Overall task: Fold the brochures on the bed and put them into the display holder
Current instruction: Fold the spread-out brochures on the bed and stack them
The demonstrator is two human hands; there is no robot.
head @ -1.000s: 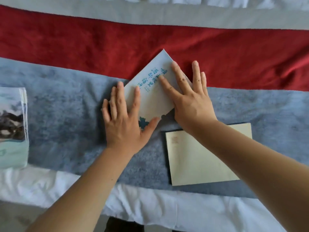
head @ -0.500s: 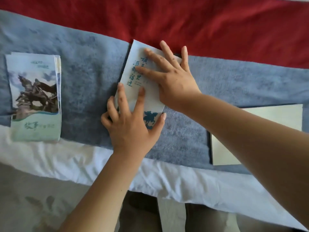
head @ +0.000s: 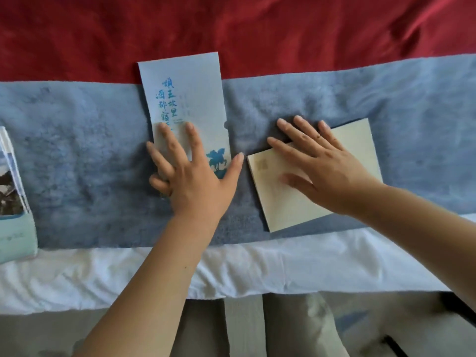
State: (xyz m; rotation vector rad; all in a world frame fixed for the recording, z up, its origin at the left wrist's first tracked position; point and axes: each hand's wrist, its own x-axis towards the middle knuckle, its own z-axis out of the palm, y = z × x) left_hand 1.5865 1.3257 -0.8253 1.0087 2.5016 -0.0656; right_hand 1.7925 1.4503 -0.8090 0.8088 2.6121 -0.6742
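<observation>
Since the earlier frame the right hand [head: 325, 166] has left the folded blue brochure [head: 184, 109] and moved across to the cream sheet [head: 296, 204], where it lies flat with fingers spread, gripping nothing. The left hand [head: 192, 173], likewise flat and splayed, presses the blue brochure's near end against the blue blanket [head: 77, 155] on the bed; the brochure lies straight, its far end overlapping the red cover [head: 283, 29]. One brochure therefore appears folded. The cream sheet, just to its right, seems next for folding. A stack of printed brochures [head: 13, 197] lies at the left edge. No display holder is visible, so insertion seems to remain undone.
</observation>
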